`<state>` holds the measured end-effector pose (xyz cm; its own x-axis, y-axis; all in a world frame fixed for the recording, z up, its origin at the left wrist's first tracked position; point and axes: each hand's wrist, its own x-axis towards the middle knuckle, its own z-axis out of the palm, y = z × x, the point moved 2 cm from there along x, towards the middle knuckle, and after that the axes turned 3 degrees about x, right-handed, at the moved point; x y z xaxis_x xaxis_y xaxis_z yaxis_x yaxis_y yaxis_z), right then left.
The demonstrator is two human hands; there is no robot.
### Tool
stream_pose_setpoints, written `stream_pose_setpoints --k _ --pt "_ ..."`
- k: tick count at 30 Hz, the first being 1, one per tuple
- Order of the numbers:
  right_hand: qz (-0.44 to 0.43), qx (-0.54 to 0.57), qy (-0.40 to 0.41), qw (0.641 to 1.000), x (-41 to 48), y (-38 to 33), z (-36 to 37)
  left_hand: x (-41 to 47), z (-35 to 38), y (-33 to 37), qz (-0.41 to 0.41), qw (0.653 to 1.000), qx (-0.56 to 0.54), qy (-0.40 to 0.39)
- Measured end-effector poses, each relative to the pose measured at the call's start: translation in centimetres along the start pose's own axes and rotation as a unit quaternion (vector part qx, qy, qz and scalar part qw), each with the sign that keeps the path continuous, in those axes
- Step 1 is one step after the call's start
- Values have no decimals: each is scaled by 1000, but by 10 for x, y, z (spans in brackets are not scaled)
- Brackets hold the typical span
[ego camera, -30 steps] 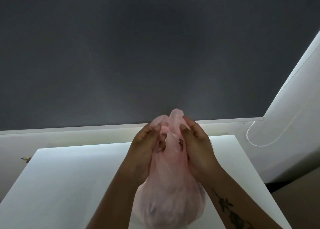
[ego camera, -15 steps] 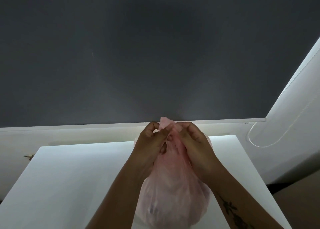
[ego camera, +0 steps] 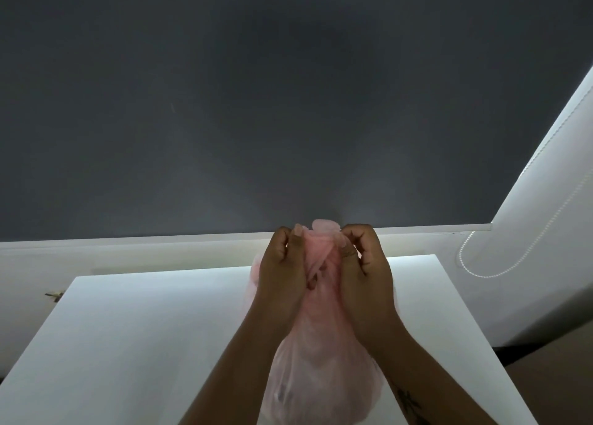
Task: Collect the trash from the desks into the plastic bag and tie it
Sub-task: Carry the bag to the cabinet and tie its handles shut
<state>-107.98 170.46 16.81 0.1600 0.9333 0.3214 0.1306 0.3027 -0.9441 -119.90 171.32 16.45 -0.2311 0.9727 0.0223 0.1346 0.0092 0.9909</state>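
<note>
A translucent pink plastic bag stands bulging on the white desk, its contents only dim shapes through the plastic. The bag's top is gathered and twisted into a bunch between my hands. My left hand pinches the twisted plastic from the left with thumb and fingers curled. My right hand grips the same bunch from the right. A small tuft of plastic sticks up above my fingertips.
A dark grey wall panel fills the space behind the desk, with a white ledge below it. A white roller blind with a looped bead cord hangs at the right. The desk's right edge drops to a brown floor.
Both hands have pulled slightly apart and tightened on the bag's neck. The tall tuft of plastic above my fingers has become shorter as the top was twisted down.
</note>
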Motion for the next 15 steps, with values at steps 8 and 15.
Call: stream_pose_setpoints --k 8,15 --pt "5 -1 13 1000 -2 5 -4 7 -6 -2 -47 994 -50 -85" --pt "36 18 23 999 -4 9 -9 8 -8 1 -15 997 -62 -47"
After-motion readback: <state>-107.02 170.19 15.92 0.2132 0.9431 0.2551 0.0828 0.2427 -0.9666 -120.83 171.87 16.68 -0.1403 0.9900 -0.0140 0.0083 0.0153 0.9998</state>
